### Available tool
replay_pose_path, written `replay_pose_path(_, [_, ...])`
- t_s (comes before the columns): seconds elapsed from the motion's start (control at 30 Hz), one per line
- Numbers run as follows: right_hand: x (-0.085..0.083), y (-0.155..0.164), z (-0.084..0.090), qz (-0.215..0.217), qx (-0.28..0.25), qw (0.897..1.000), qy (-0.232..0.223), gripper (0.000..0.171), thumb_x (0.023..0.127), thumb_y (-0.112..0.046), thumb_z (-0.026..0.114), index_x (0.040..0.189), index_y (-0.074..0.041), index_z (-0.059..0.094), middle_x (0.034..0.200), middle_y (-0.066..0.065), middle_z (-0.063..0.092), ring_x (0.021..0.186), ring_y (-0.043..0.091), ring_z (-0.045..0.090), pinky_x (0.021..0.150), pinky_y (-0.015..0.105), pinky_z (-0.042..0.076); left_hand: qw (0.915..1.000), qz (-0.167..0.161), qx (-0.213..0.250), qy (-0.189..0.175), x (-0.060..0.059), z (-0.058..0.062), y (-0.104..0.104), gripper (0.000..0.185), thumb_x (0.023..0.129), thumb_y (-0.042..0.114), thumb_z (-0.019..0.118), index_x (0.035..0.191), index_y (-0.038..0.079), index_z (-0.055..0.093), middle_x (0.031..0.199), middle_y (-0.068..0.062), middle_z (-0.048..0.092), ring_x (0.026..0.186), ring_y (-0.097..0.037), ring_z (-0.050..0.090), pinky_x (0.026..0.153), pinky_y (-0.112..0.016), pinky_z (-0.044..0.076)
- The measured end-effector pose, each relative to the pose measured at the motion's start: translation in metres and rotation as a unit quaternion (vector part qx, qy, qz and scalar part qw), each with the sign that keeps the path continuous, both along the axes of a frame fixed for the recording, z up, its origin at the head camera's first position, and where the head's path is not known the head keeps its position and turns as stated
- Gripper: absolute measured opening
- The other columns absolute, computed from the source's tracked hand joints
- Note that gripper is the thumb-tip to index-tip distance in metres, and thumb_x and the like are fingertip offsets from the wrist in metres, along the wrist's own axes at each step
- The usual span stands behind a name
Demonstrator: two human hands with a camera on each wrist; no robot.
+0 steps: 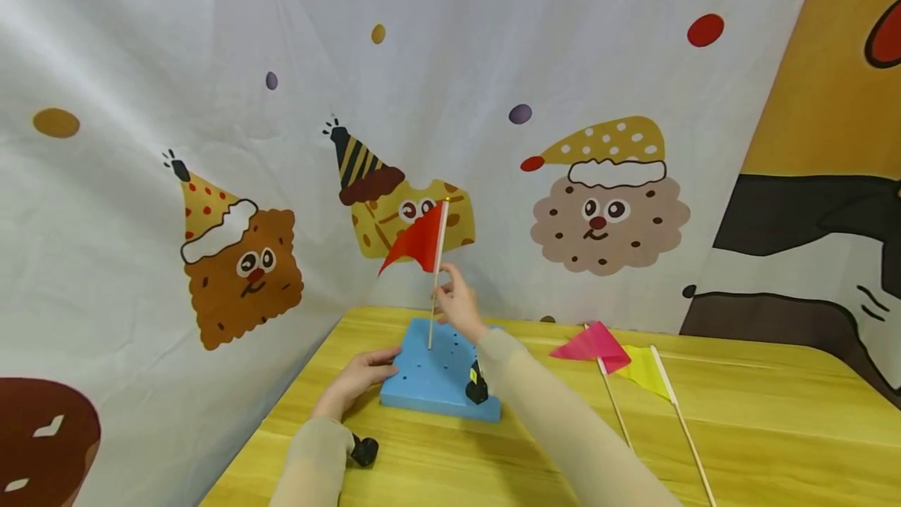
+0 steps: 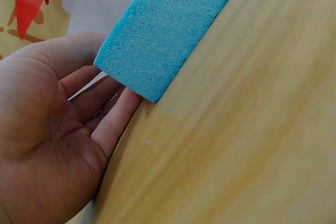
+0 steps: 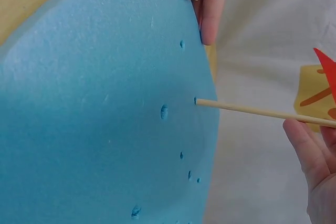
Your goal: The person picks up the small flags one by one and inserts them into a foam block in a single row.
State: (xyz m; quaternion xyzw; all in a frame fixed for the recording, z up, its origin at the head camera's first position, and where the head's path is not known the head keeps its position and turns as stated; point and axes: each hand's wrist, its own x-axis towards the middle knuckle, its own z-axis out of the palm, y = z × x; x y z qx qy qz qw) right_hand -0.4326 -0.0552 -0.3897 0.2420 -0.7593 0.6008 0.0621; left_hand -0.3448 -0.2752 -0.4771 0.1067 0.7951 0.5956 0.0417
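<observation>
My right hand [image 1: 459,307] pinches the thin wooden stick of a red pennant flag [image 1: 421,239], which stands nearly upright over a blue foam block [image 1: 439,401]. In the right wrist view the lower end of the stick [image 3: 252,110] meets a small hole near one edge of the block; how deep it sits cannot be told. My left hand [image 1: 357,380] holds the block's left edge, with the thumb at the upper edge and fingers along the side in the left wrist view. Several small holes dot the block's top face.
On the wooden table [image 1: 774,429], to the right, lie a pink flag [image 1: 594,344] and a yellow flag [image 1: 646,372] on sticks, their cloths overlapping. Behind the table hangs a white cloth [image 1: 457,61] printed with cartoon biscuits and cheese.
</observation>
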Motion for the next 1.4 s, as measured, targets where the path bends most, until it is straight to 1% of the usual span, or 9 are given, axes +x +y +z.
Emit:
replay_pose_path(0.17, [-0.001, -0.001, 0.002, -0.003, 0.012, 1.000, 0.003, 0.037, 0.101, -0.012, 0.052, 0.134, -0.026, 0.043, 0.094, 0.012, 0.061, 0.071, 0.031, 0.067, 0.053, 0.039, 0.058, 1.0000, 0.004, -0.001, 0.001, -0.002, 0.001, 0.001, 0.050, 0.097, 0.015, 0.060, 0.143, 0.001, 0.047, 0.148, -0.022, 0.039, 0.133, -0.038, 0.040, 0.105, -0.047, 0.040])
replay_pose_path(0.3, [0.001, -0.001, 0.003, 0.005, 0.023, 1.000, 0.011, 0.036, 0.102, -0.011, 0.052, 0.134, -0.024, 0.043, 0.095, 0.013, 0.062, 0.071, 0.034, 0.068, 0.056, 0.047, 0.058, 1.0000, 0.005, 0.001, 0.002, -0.004, 0.000, 0.001, 0.050, 0.097, 0.015, 0.060, 0.143, 0.001, 0.047, 0.148, -0.022, 0.039, 0.133, -0.039, 0.040, 0.105, -0.047, 0.040])
replay_pose_path(0.4, [0.004, 0.000, 0.001, 0.014, 0.029, 0.999, 0.011, 0.036, 0.102, -0.010, 0.051, 0.134, -0.023, 0.042, 0.097, 0.017, 0.063, 0.072, 0.035, 0.068, 0.060, 0.054, 0.057, 1.0000, 0.008, 0.003, 0.000, -0.004, -0.002, 0.001, 0.050, 0.097, 0.015, 0.061, 0.142, 0.001, 0.048, 0.147, -0.021, 0.041, 0.132, -0.038, 0.041, 0.105, -0.046, 0.041])
replay_pose_path(0.6, [0.005, -0.001, -0.004, 0.026, 0.027, 0.999, -0.002, 0.038, 0.101, -0.009, 0.051, 0.136, -0.024, 0.042, 0.100, 0.022, 0.063, 0.073, 0.037, 0.067, 0.061, 0.057, 0.056, 0.9999, 0.014, -0.001, -0.003, -0.003, -0.003, 0.001, 0.050, 0.096, 0.017, 0.062, 0.141, 0.001, 0.049, 0.146, -0.021, 0.042, 0.131, -0.037, 0.043, 0.104, -0.046, 0.041])
replay_pose_path(0.83, [0.007, -0.002, -0.006, 0.031, 0.032, 0.999, -0.004, 0.041, 0.102, -0.011, 0.051, 0.139, -0.025, 0.042, 0.099, 0.018, 0.063, 0.077, 0.039, 0.067, 0.063, 0.057, 0.056, 0.9999, 0.016, -0.001, -0.001, -0.004, -0.004, 0.001, 0.050, 0.096, 0.017, 0.062, 0.141, -0.001, 0.049, 0.146, -0.022, 0.043, 0.130, -0.037, 0.045, 0.103, -0.046, 0.042])
replay_pose_path(0.93, [0.007, -0.003, -0.007, 0.032, 0.037, 0.999, 0.005, 0.041, 0.102, -0.010, 0.050, 0.140, -0.023, 0.041, 0.097, 0.015, 0.063, 0.075, 0.036, 0.067, 0.062, 0.055, 0.057, 0.9999, 0.016, -0.003, 0.004, -0.004, -0.004, 0.001, 0.050, 0.096, 0.017, 0.062, 0.140, -0.002, 0.050, 0.145, -0.022, 0.044, 0.130, -0.038, 0.044, 0.103, -0.046, 0.043])
replay_pose_path(1.17, [0.010, -0.004, -0.011, 0.021, 0.050, 0.998, 0.023, 0.040, 0.102, -0.012, 0.051, 0.140, -0.021, 0.042, 0.095, 0.013, 0.063, 0.070, 0.022, 0.064, 0.058, 0.053, 0.057, 0.9999, 0.013, 0.005, -0.002, -0.004, -0.004, 0.001, 0.050, 0.095, 0.017, 0.064, 0.140, -0.001, 0.050, 0.145, -0.020, 0.044, 0.133, -0.038, 0.040, 0.105, -0.045, 0.041])
replay_pose_path(1.3, [0.011, -0.004, -0.013, 0.015, 0.052, 0.998, 0.026, 0.038, 0.102, -0.011, 0.050, 0.139, -0.020, 0.044, 0.095, 0.013, 0.063, 0.071, 0.021, 0.065, 0.057, 0.053, 0.057, 0.9999, 0.017, 0.004, -0.001, -0.003, -0.003, 0.001, 0.050, 0.095, 0.017, 0.064, 0.140, -0.001, 0.051, 0.145, -0.021, 0.044, 0.133, -0.038, 0.040, 0.104, -0.046, 0.041])
replay_pose_path(1.4, [0.012, -0.004, -0.014, 0.011, 0.054, 0.998, 0.028, 0.037, 0.102, -0.010, 0.051, 0.137, -0.020, 0.045, 0.095, 0.013, 0.064, 0.072, 0.022, 0.065, 0.057, 0.053, 0.057, 0.9997, 0.023, 0.001, -0.003, -0.003, -0.002, 0.002, 0.050, 0.095, 0.018, 0.064, 0.139, 0.000, 0.051, 0.145, -0.020, 0.044, 0.133, -0.038, 0.040, 0.104, -0.046, 0.041])
